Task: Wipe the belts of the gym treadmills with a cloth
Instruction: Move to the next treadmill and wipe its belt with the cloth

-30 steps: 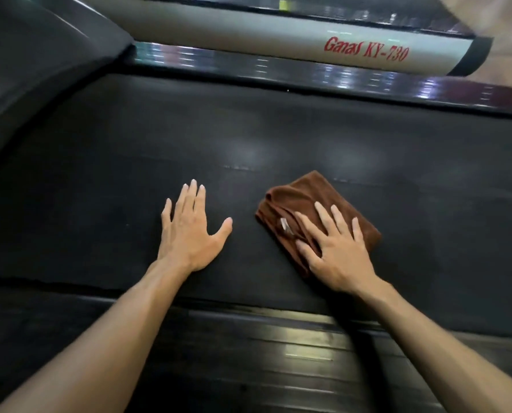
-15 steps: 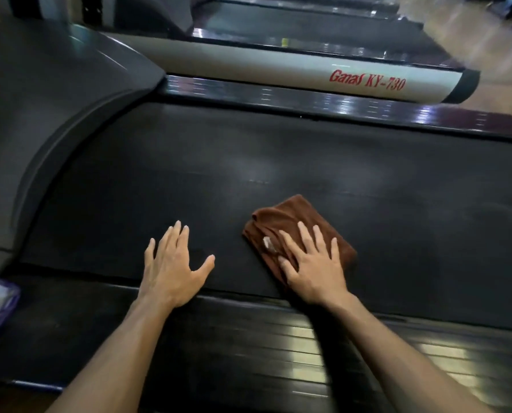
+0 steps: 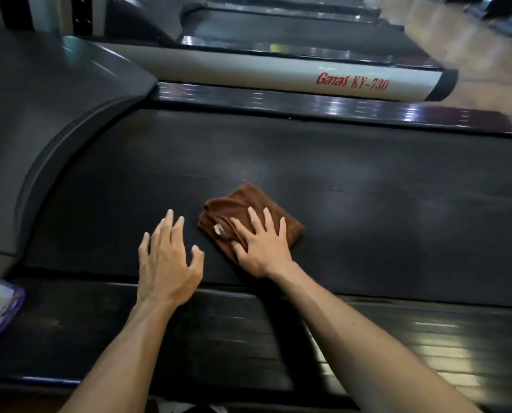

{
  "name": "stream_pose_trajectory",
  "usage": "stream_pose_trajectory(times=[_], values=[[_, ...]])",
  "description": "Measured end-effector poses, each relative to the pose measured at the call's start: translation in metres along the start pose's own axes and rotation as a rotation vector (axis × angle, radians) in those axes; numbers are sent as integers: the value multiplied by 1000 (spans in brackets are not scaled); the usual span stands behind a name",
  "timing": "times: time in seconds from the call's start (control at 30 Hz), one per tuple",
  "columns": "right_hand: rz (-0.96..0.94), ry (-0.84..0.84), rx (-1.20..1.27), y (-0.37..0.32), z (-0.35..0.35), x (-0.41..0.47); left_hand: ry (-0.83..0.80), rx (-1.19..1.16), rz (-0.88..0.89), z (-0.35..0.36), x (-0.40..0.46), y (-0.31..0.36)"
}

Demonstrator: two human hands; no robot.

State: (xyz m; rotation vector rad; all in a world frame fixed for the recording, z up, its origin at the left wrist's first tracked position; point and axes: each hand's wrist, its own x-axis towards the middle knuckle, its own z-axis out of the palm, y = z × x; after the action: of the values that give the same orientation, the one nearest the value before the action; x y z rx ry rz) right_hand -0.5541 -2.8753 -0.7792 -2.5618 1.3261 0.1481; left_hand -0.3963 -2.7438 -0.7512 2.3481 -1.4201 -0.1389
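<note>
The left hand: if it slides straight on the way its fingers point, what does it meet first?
Probably only bare belt for a long stretch; the left hand points up and slightly right, passing left of the brown cloth. The far side rail would likely come first, though depth is unclear.

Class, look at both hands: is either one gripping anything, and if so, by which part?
Neither grips. The right hand presses flat on the brown cloth's near half; the left hand holds nothing.
</note>
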Motion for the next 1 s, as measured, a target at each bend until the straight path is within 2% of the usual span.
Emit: stream_pose_trajectory(times=[0.1, 0.23, 0.4, 0.47, 0.57, 0.63, 0.77, 0.87, 1.0], values=[[86, -18, -1, 40, -2, -46, -39, 2, 5, -2, -15, 14], [297, -75, 48, 108, -15, -94, -78, -65, -21, 12, -32, 57], [430, -165, 114, 171, -41, -120, -143, -97, 134, 45, -24, 147], [406, -106, 122, 178, -52, -115, -157, -101, 199, 57, -17, 180], [279, 146, -3, 185, -56, -106, -162, -65, 274, 70, -17, 207], [186, 224, 85, 192, -51, -100, -157, -74, 258, 72, -22, 212], [103, 215, 310, 193, -38, -91, -152, -91, 201, 70, -29, 198], [101, 199, 293, 199, -23, -95, -154, -102, 154, 72, -31, 187], [108, 326, 406, 210, -22, -97, -176, -93, 147, 80, -30, 179]])
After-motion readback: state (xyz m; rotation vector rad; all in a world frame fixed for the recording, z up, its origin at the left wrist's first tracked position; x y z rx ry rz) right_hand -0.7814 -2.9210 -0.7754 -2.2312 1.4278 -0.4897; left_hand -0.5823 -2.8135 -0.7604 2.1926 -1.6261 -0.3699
